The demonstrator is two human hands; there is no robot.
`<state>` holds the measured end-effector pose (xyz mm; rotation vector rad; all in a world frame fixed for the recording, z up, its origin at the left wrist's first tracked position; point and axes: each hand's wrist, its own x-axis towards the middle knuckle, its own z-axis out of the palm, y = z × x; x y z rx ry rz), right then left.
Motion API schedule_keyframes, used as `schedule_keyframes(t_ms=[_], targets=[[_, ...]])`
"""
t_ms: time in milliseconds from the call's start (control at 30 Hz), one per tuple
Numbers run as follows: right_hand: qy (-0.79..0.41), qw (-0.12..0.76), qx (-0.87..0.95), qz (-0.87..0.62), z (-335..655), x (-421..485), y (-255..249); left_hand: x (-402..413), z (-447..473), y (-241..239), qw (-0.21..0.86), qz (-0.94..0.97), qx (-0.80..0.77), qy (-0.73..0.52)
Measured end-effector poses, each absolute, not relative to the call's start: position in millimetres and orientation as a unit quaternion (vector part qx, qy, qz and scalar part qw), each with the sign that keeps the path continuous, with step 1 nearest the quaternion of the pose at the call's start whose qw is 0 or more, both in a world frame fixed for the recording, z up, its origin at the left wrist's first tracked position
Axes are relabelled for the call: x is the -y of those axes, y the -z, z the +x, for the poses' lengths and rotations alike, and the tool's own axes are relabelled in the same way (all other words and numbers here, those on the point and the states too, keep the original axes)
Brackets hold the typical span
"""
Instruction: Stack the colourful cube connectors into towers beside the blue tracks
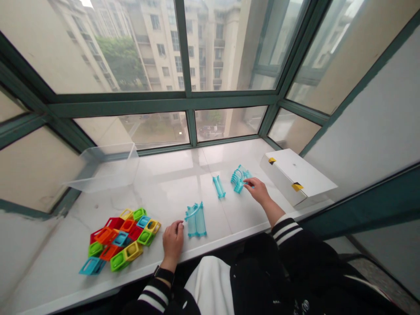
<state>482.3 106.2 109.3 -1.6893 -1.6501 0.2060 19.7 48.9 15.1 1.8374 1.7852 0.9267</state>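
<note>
My right hand (257,190) reaches to a small heap of translucent blue curved track pieces (237,178), its thumb and fingers pinched on the near edge of one. Whether that piece is lifted I cannot tell. Loosely curled, my left hand (173,241) rests on the white sill with nothing visible in it. Just to its right lie translucent blue track pieces (196,220) side by side, apart from the fingers. A single narrow blue track piece (218,187) lies between this group and the heap. Left of my left hand is a pile of coloured plastic blocks (127,234).
A clear plastic bin (108,177) stands at the back left. At the right is a white box (302,173) with yellow-and-black tabs. Green-framed windows (131,104) close off the back of the sill (164,170), and its front edge runs before my lap.
</note>
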Motion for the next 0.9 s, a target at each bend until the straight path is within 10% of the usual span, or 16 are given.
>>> schedule_keyframes(t_ms=[900], targets=[[-0.125,0.341,0.623,-0.693,482.3,-126.3,-83.2,-45.2,23.6,-20.4,0.2,0.663,-0.642,-0.33]])
